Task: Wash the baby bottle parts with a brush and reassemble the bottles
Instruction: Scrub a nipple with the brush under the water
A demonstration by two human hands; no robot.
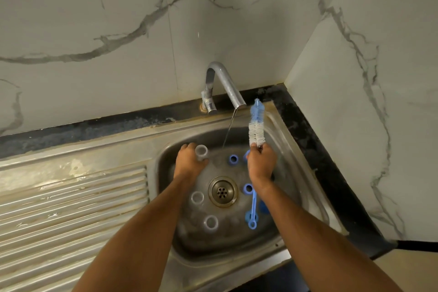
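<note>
No brand, label or writing can be read on any item here.

The left hand (189,163) holds a clear bottle (201,152) over the back left of the sink (166,156), fingers curled around its body, the open mouth facing up toward the camera. The hand covers most of the bottle, so only the rim and neck are seen. The right hand (260,163) grips the bottle brush (256,125) just under the bristles, fingers closed around the stem. The white and blue bristle head points up, near the tap (225,85), and the blue handle hangs down behind the wrist to a ring end above the basin floor.

A thin stream of water (229,130) falls from the tap between the 2 hands, touching neither of them.

In the basin stand 2 more clear bottles (197,197), mouth up, left of the drain (222,191). Blue rings (233,159) lie behind and to the right of the drain; at least 2 show fully, others are partly hidden by the right hand, the forearm and the brush handle, so their count and shape I cannot tell. The ribbed draining board (71,201) is cut off at the left edge
</note>
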